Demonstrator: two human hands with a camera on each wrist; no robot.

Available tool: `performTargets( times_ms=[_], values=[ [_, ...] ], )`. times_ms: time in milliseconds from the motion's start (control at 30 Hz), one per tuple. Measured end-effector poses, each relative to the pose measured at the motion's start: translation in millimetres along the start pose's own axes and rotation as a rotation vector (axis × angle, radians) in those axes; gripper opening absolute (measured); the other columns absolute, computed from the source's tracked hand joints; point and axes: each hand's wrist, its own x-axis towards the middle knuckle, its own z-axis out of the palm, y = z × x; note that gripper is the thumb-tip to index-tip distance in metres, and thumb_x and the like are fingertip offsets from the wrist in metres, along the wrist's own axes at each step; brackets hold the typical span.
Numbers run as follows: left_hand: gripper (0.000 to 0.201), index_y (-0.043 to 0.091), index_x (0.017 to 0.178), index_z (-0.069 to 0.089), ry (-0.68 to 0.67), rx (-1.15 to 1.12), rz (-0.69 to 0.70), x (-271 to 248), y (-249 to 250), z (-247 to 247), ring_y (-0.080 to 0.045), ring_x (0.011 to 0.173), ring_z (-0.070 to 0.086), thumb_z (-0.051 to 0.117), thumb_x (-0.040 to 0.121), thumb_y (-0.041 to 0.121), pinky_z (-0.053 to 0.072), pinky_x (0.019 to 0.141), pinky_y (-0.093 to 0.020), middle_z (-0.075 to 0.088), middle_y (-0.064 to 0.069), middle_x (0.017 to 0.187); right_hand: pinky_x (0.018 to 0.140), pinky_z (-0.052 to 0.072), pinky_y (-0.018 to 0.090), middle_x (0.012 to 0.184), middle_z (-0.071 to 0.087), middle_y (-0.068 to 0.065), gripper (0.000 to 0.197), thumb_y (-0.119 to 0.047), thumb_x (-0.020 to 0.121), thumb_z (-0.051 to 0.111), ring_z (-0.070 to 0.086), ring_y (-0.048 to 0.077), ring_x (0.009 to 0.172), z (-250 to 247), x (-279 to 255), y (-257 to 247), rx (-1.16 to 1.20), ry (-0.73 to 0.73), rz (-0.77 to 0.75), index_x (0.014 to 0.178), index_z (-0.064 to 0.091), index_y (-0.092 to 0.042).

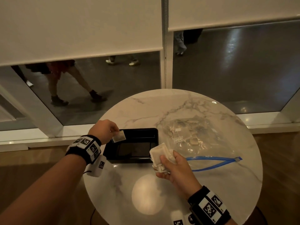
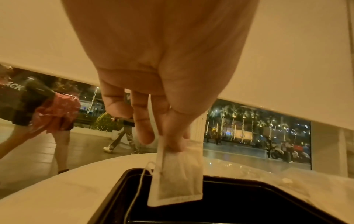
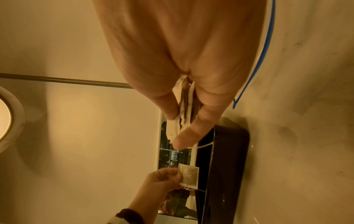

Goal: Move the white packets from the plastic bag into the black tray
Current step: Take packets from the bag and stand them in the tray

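A black tray [image 1: 142,160] sits on the round marble table [image 1: 162,200], left of centre. My left hand [image 1: 105,129] pinches a single white packet [image 1: 119,136] by its top edge above the tray's far left corner; the left wrist view shows that packet [image 2: 177,180] hanging over the tray [image 2: 249,204] with its string dangling. My right hand [image 1: 173,168] grips a bunch of white packets [image 1: 159,154] just off the tray's near right corner, seen squeezed between fingers [image 3: 188,131] in the right wrist view. The clear plastic bag [image 1: 191,137] with more packets lies to the right.
The bag's blue zip strip [image 1: 215,160] lies open toward me on the table's right side. A bright lamp reflection [image 1: 147,194] shows on the near tabletop. Beyond the table is a glass wall [image 1: 235,70] with half-drawn blinds; people walk outside.
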Motion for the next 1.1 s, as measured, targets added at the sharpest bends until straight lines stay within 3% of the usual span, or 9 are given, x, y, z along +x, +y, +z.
performTargets(
  times_ms=[167,333,533,833,1000,1100],
  values=[
    [0.012,0.033,0.078,0.075,-0.027,0.177,0.015,20,0,5,-0.017,0.092,0.061,0.076,0.087,0.026,0.055,0.082,-0.032,0.067,0.005,0.101,0.069,0.060,0.037,0.106,0.072,0.018,0.018,-0.015,0.097,0.063,0.073,0.032,0.092,-4,1,1,0.004,0.006,0.006,0.114,0.064,-0.009],
    [0.008,0.023,0.089,0.080,-0.123,0.155,-0.013,28,1,11,-0.019,0.092,0.066,0.073,0.089,0.020,0.053,0.085,-0.030,0.075,0.002,0.097,0.069,0.059,0.039,0.106,0.073,0.016,0.018,-0.016,0.096,0.064,0.073,0.032,0.093,-7,3,6,-0.007,0.014,0.007,0.114,0.065,-0.011],
    [0.011,0.020,0.095,0.080,-0.106,0.164,-0.026,32,0,12,-0.023,0.097,0.066,0.069,0.092,0.020,0.052,0.086,-0.031,0.074,-0.002,0.104,0.087,0.053,0.062,0.099,0.075,0.012,0.017,-0.023,0.097,0.065,0.073,0.031,0.084,-9,4,9,-0.088,0.036,0.011,0.112,0.066,-0.015],
    [0.012,0.016,0.099,0.080,-0.194,0.124,0.033,23,12,21,-0.018,0.095,0.068,0.072,0.091,0.018,0.047,0.081,-0.023,0.077,0.000,0.102,0.085,0.055,0.055,0.105,0.073,0.014,0.015,-0.020,0.095,0.066,0.072,0.031,0.089,-12,1,6,-0.088,0.027,0.005,0.109,0.069,-0.016],
    [0.014,0.014,0.103,0.080,-0.257,0.129,0.139,14,32,31,-0.019,0.097,0.069,0.072,0.091,0.017,0.048,0.081,-0.023,0.076,-0.003,0.104,0.074,0.062,0.048,0.102,0.073,0.011,0.016,-0.019,0.097,0.063,0.072,0.030,0.093,-14,-1,2,-0.247,-0.005,-0.106,0.112,0.066,-0.014],
    [0.013,0.014,0.102,0.080,-0.268,0.148,0.168,10,42,36,-0.021,0.096,0.069,0.072,0.092,0.016,0.050,0.081,-0.024,0.076,-0.004,0.104,0.071,0.061,0.053,0.098,0.072,0.008,0.014,-0.021,0.097,0.063,0.072,0.030,0.088,-19,-2,4,-0.348,0.017,-0.122,0.109,0.065,-0.016]
  ],
)
